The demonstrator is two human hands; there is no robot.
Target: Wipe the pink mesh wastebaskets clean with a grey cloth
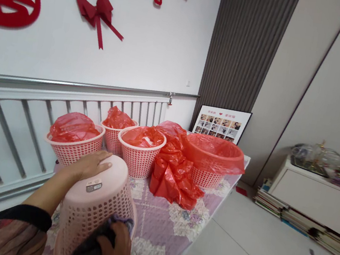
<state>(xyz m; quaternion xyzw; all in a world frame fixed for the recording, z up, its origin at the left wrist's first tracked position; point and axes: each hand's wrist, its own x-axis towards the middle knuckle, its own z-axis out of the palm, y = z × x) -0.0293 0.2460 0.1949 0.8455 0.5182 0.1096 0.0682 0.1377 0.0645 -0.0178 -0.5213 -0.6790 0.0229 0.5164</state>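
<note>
A pink plastic basket (91, 206) with a perforated wall stands upside down, tilted, on the table close to me. My left hand (93, 165) lies flat on its upturned bottom, fingers stretched out, near a small label (94, 185). My right hand (117, 245) is closed on a dark cloth (91, 245), which rests against the basket's lower side. Part of that cloth shows purplish above the fingers. The basket's rim is partly hidden by the right hand and cloth.
Behind stand several baskets lined with red plastic bags, including a middle one (139, 157) and a wide one (209, 175). Crumpled red bags (177, 181) lie between them on the floral tablecloth (158, 217). A white railing (30, 134) borders the left; a low cabinet (315, 195) stands right.
</note>
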